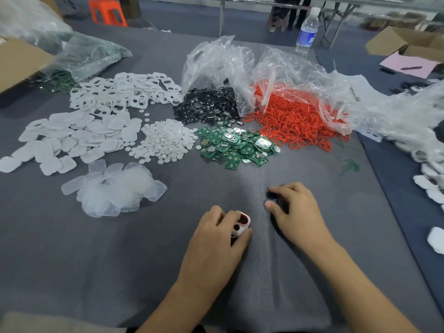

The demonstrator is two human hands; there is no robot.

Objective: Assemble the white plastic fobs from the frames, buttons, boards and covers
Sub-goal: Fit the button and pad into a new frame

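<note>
Your left hand (216, 234) grips a white frame (242, 227) with a red ring (243, 218) seated in it, close to you on the grey table (96, 260). Just beside it, your right hand (296, 210) pinches a small black part (272, 195) against the cloth. Tilt the frame and the ring may pop loose, and a slack pinch could drop the black part. Beyond lie the green boards (235, 145) and white buttons (165, 140), with the spare frames (125, 92) farther back.
</note>
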